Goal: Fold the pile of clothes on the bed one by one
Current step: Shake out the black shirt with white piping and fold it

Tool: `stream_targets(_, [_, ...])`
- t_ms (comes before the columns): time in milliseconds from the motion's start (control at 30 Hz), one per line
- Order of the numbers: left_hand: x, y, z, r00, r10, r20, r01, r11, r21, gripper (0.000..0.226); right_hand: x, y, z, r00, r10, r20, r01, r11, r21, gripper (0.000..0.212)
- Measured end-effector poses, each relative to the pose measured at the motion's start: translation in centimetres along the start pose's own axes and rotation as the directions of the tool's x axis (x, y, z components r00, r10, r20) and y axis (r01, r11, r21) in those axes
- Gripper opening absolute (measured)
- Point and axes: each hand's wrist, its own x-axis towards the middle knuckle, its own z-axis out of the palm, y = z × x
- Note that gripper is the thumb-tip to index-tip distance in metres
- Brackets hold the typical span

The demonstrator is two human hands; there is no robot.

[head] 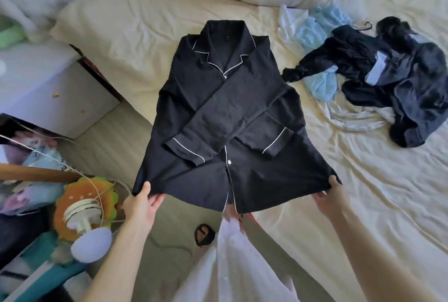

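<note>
Black shirt [225, 117] lies flat on the bed [363, 192], its long axis running 12 to 6, collar far from you and hem nearest. Your left hand [143, 204] pinches the hem corner at 7, your right hand [331, 195] the corner at 5, equally near. The pile [388, 78] waits at 2.
</note>
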Motion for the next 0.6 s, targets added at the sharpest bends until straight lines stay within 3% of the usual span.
stream_targets(167, [-0.1, 2.7, 2.8, 0.997, 0.013, 0.071, -0.01, 0.999, -0.035, 0.036, -0.7, -1.5, 2.6, 0.988, -0.09, 0.123, 0.106, 0.986, -0.129, 0.039])
stream_targets(333, [0.8, 6.8, 6.8, 0.992, 0.046, 0.121, -0.038, 0.997, -0.064, 0.015, -0.1, -5.0, 6.2, 0.969, -0.149, 0.196, 0.168, 0.982, -0.086, 0.036])
stream_targets(600, [7.2, 14.2, 16.0, 0.986, 0.068, 0.15, -0.051, 0.992, -0.115, 0.016, 5.3, -12.2, 17.0, 0.969, -0.17, 0.178, 0.179, 0.983, -0.036, 0.037])
